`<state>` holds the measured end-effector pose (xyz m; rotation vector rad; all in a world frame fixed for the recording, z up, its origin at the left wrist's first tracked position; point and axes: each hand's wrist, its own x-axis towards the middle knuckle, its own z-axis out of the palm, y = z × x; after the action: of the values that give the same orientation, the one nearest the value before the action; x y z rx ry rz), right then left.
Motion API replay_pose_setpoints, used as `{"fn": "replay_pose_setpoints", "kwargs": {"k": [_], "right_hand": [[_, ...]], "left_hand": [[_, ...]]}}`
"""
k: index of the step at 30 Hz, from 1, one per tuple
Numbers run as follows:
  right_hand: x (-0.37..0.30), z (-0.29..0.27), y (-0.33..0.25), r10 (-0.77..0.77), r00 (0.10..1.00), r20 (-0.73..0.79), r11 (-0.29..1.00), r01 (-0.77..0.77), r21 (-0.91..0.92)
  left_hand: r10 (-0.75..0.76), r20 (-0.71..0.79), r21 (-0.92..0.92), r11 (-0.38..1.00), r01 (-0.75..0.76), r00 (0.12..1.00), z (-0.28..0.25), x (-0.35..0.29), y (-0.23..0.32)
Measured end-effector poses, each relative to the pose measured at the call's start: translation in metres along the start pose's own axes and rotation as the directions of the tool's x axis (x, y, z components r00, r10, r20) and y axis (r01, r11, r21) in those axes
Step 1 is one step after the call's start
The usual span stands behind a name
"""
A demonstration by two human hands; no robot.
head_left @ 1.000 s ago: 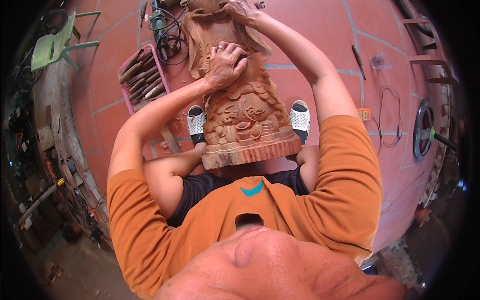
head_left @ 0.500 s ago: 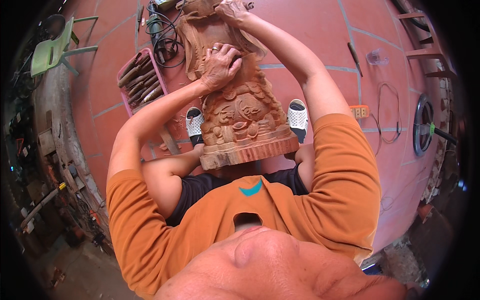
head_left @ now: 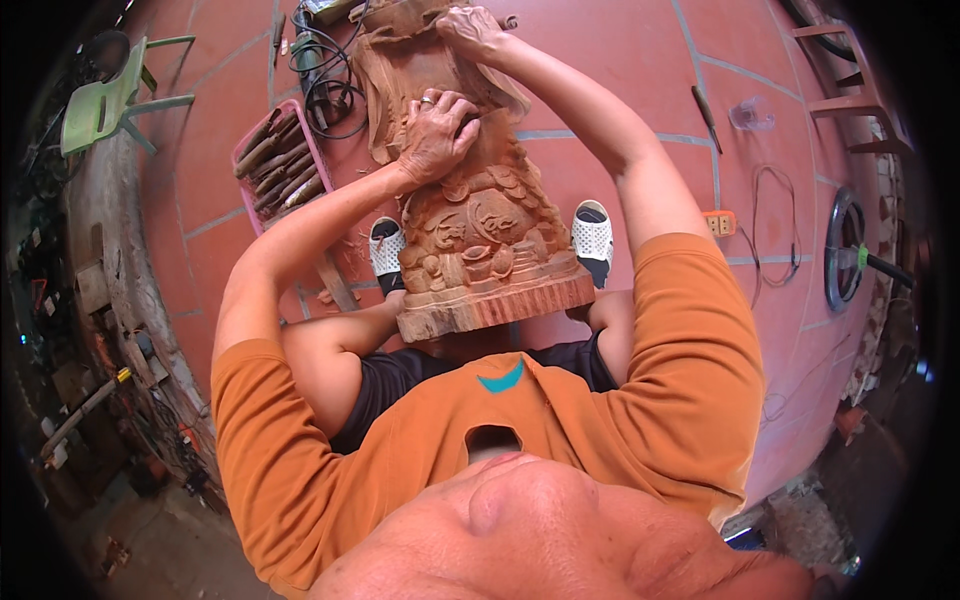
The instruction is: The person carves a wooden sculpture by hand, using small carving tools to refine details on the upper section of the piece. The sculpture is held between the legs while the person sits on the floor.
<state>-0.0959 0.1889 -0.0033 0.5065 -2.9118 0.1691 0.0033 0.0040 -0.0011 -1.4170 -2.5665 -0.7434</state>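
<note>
A brown wood carving [head_left: 490, 225] with deep relief lies lengthwise in front of me, its thick flat base [head_left: 500, 305] near my lap and its narrower end far off. On its middle rests my left hand [head_left: 437, 138], with a ring on one finger. Its fingers are bent and closed against the wood, with a small dark gap by the thumb. Farther up, my right hand [head_left: 471, 33] is closed at the carving's far end, and whatever lies inside it is hidden. A small brown rod-like end [head_left: 510, 22] sticks out just right of that hand.
Left of the carving stands a pink basket [head_left: 240, 185] of wooden-handled tools. Behind it lie a power tool [head_left: 312, 65] and a black cable [head_left: 345, 110]. To the right are a loose chisel-like tool [head_left: 705, 115], a clear cup [head_left: 752, 115], an orange socket block [head_left: 719, 223] and a round fan [head_left: 848, 250].
My right hand has come slightly toward me and to the right. My left hand and the carving have hardly moved.
</note>
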Motion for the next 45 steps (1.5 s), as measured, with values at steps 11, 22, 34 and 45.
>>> {"fn": "replay_pose_setpoints", "kwargs": {"k": [11, 22, 34, 45], "right_hand": [[-0.038, -0.015, -0.014, -0.080, 0.990, 0.115, 0.992, 0.068, 0.107], [0.007, 0.010, 0.005, 0.027, 0.999, -0.035, 0.999, -0.026, 0.023], [-0.066, -0.031, -0.015, -0.023, 0.975, 0.219, 0.973, -0.028, 0.228], [-0.094, -0.008, 0.018, 0.378, 0.721, 0.580, -0.408, -0.433, 0.804]], "left_hand": [[-0.003, -0.052, -0.004, 1.000, 0.002, 0.999, 0.005, -0.005, -0.006], [-0.015, 0.031, -0.007, 1.000, 0.015, 0.999, -0.001, 0.000, -0.002], [0.005, -0.054, -0.032, 0.999, -0.007, 0.999, 0.005, -0.003, -0.005], [-0.311, 0.333, -0.468, 0.765, 0.442, 0.890, -0.013, 0.030, -0.024]]}}
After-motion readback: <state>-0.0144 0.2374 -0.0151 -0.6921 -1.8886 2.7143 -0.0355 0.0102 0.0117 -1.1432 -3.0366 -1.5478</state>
